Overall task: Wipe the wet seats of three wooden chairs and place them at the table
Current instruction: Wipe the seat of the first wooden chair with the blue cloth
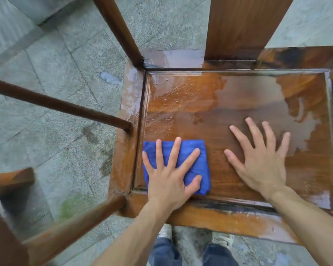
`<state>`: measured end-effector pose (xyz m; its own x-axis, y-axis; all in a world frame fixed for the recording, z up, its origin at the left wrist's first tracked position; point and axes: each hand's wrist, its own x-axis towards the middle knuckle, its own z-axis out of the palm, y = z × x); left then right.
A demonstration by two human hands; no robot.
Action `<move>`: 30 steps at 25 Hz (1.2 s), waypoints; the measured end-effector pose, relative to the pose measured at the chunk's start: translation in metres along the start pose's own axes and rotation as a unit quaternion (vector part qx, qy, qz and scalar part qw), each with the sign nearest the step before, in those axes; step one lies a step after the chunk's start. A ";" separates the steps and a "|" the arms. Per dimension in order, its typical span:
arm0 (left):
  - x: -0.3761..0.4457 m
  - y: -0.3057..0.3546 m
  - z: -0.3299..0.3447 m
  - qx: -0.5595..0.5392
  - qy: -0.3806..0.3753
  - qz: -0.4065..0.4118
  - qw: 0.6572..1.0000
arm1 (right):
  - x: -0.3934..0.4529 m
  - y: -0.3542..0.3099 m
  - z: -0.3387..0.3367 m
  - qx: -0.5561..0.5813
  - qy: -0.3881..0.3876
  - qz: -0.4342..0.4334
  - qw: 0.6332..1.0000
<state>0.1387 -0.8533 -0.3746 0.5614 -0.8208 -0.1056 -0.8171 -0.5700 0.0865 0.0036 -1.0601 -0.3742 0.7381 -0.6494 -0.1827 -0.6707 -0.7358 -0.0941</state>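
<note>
A wooden chair fills the view, its recessed seat (210, 116) glossy with water, most of it pooled at the far and right parts. A folded blue cloth (197, 170) lies on the seat's near left corner. My left hand (169, 175) presses flat on the cloth with its fingers spread. My right hand (261, 162) rests flat and empty on the bare seat to the right of the cloth, fingers apart. The wide back splat (242, 25) rises from the far edge.
The chair's armrest rails (62, 106) run off to the left, and a back post (119, 29) rises at the far left corner. Part of another wooden piece (10, 181) shows at the left edge. Grey stone paving (52, 77) with damp spots lies around; my shoes (192, 235) stand below.
</note>
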 end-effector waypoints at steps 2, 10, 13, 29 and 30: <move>0.051 -0.008 -0.007 -0.002 -0.005 -0.029 1.000 | 0.001 0.001 0.001 0.002 0.007 -0.003 1.000; 0.290 -0.052 -0.035 -0.033 -0.058 -0.040 0.997 | 0.007 0.005 0.005 -0.001 0.031 -0.016 0.999; 0.258 -0.045 -0.029 -0.019 -0.024 -0.023 0.999 | 0.006 0.005 0.007 0.000 0.028 -0.017 0.999; -0.021 0.029 0.001 0.012 -0.042 0.092 0.995 | -0.016 0.085 -0.001 0.049 0.050 0.090 0.993; 0.012 0.035 -0.003 0.009 -0.030 0.093 0.995 | -0.016 0.084 0.000 0.049 0.057 0.085 0.994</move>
<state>0.1172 -0.8833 -0.3702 0.3920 -0.9078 -0.1490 -0.9085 -0.4075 0.0924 -0.0649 -1.1113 -0.3796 0.6131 -0.7845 -0.0934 -0.7864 -0.5947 -0.1671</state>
